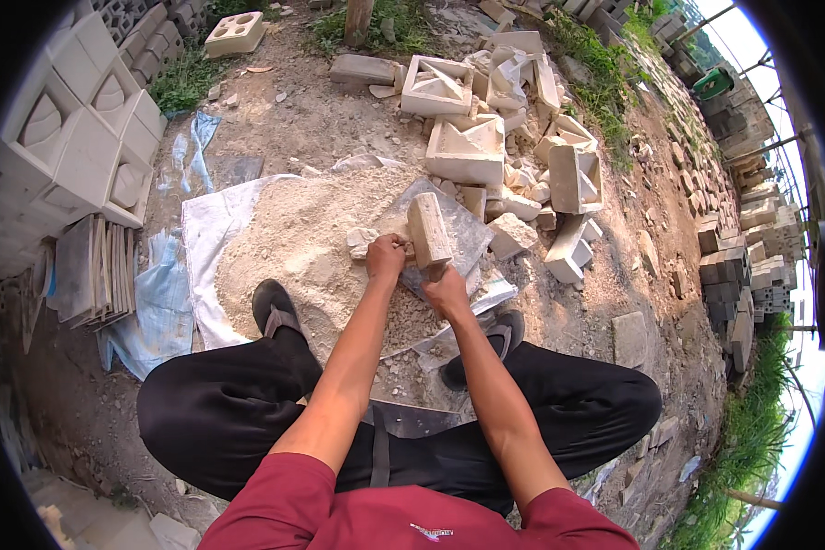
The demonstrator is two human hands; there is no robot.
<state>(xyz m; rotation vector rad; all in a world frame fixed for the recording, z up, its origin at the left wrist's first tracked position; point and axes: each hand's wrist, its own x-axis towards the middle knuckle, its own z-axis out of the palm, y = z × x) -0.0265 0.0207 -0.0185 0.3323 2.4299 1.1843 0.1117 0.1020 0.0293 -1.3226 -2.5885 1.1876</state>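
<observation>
1. Squatting on bare dirt ground (339,119) outdoors, a person in a red shirt and black trousers works with both hands over a flat grey slab (463,234).
2. The left hand (385,255) has its fingers closed on a pale lump (362,240) at the edge of the slab.
3. The right hand (446,291) has its fingers wrapped round the handle of a wooden mallet (428,229), whose blocky head stands tilted just right of the lump; whether the head touches the lump cannot be told.
4. The slab lies on a heap of pale sand (293,238), which rests on a white sheet (202,238) spread over the ground.
5. Black shoes (275,307) stand at the sand's near edge, either side of the arms.
6. Beyond the slab lies a pile of broken cast blocks (513,137), some square with diagonal ribs.
7. On the left, whole patterned blocks (82,137) are stacked, with thin grey tiles (92,270) leaning on edge below them.
8. Blue plastic (160,312) lies crumpled beside the sheet.
9. More stacked blocks (752,238) line the right side, with grass (752,440) below them and weeds (605,82) along the rubble.
</observation>
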